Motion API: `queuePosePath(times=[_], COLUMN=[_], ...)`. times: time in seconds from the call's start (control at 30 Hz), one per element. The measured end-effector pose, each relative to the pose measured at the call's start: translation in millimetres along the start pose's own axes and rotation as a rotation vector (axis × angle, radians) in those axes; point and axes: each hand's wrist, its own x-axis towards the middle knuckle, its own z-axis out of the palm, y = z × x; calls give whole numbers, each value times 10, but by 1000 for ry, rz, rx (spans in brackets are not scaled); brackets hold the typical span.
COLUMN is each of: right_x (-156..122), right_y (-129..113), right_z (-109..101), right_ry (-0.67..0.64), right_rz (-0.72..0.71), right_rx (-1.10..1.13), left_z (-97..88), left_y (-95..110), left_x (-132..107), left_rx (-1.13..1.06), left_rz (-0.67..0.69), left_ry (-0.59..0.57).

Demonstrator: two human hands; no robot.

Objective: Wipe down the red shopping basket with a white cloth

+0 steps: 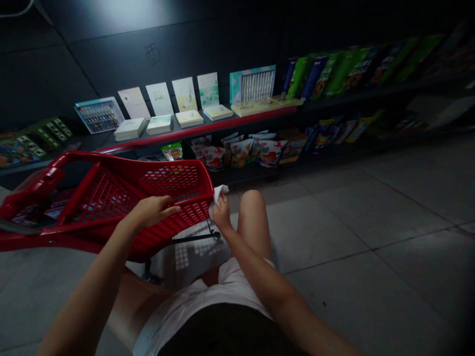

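A red plastic shopping cart (pixel 206 173) with lattice sides stands in front of me, its handle end to the left. My left hand (pixel 154 210) is closed over the near top rim of the cart, its fingers reaching to the inner side. At the cart's right end, my right hand (pixel 221 213) grips a white cloth (pixel 219 192), which is pressed against the corner of the basket. Part of the cloth is hidden behind the fingers.
Behind the cart runs a low shelf with a red edge (pixel 193 131), bearing books (pixel 185 94) and boxed sets. Snack bags (pixel 241 151) fill the lower level. Green and blue packages (pixel 339 74) line the right side. Tiled floor (pixel 371 247) extends right; cart wheels (pixel 215 234) stand near my legs.
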Motion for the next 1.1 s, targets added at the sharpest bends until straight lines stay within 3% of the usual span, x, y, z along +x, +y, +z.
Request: queuePosePath(times=[0.07,0.17,0.3,0.43,0.5,0.57,0.67,0.73,0.83,0.97,1.03,1.1], right_x=[-101,-331,-669,-928,-970,-929,-781,-712,-767,-1013,-1060,-996], right_y=[-163,-363,-391,-164,-31,42,-2,-64,-32,259,394,463], right_z=[94,165,213,262,224,132,8,32,233,467,489,475], right_ry=[-38,-104,-288,-589,-542,-356,-116,-53,-129,-330,-345,-280], right_rz=[-40,-81,-209,-407,-324,-214,-188,-195,-174,-37,52,130], right_rx=[-32,-176,-349,-313,-239,-158,-8,41,-25,-86,32,142], left_z=[87,223,315,305,285,263,234,229,246,280,288,289], left_y=[246,428,352,220,186,176,208,253,315,313,283,250], left_x=[223,442,459,363,334,331,381,435,500,523,524,521], left_rx=[68,118,151,160,155,145,136,133,134,148,156,164], left_rz=[87,72,23,-12,-8,8,38,57,71,59,44,26], left_ry=[-13,-18,-12,-22,-36,-54,-80,-103,-130,-120,-114,-110])
